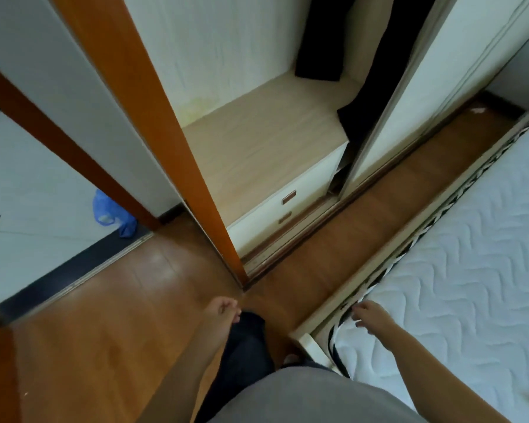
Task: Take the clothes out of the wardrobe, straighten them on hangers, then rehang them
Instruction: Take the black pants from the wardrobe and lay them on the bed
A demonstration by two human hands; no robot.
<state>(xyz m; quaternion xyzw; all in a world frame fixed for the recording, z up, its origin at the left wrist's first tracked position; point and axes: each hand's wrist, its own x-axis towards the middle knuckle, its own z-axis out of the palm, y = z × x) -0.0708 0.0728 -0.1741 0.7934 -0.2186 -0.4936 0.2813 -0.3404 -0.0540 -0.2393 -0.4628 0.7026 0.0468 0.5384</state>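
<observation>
The wardrobe (257, 141) stands open ahead of me, with a pale wooden shelf above two white drawers. Dark clothes (327, 35) hang at its upper right, and more dark cloth (370, 87) drops beside the white sliding door (416, 87). My left hand (223, 309) hangs low over the floor with loosely curled fingers, holding nothing. My right hand (370, 315) is stretched out over the mattress corner with relaxed fingers, also empty. No hanger shows in view.
An orange-brown wardrobe frame post (165, 132) runs down the middle left. A white quilted mattress (471, 270) on a bed frame fills the right. A narrow strip of wooden floor (364, 227) lies between bed and wardrobe. A blue plastic bag (110, 213) lies beyond the doorway, left.
</observation>
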